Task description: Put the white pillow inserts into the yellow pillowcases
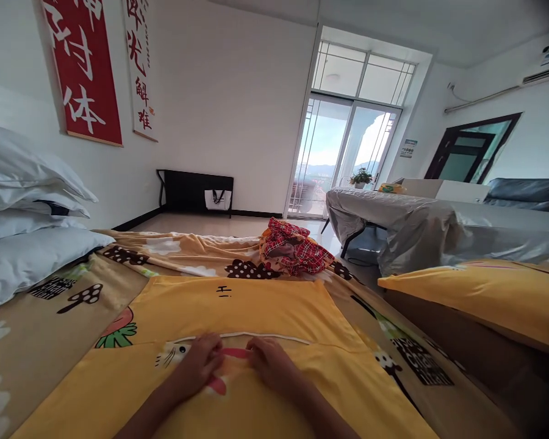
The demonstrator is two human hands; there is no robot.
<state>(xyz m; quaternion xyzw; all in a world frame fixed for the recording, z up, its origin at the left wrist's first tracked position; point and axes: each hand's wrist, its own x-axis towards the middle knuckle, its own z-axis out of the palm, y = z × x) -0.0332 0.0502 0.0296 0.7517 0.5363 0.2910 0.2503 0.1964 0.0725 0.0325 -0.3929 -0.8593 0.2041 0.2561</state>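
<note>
A yellow fabric cover point(265, 305) printed with "Hi", a carrot and a white cartoon animal lies flat before me. Across its middle runs a long slit edged by a pale zipper point(297, 339), through which tan cloth shows. At the near edge of this slit, my left hand point(204, 358) has its fingers curled on the yellow fabric beside the printed animal face. A short way to the right, my right hand point(271, 361) pinches the same edge. Some fingertips of both hands are hidden.
Beneath the cover spreads a tan patterned blanket point(123, 292). A crumpled red plaid cloth point(297, 247) lies on its far side. White pillows point(32, 256) are stacked at left. On the right are a folded yellow cloth point(485, 292) and a plastic-covered table point(393, 207).
</note>
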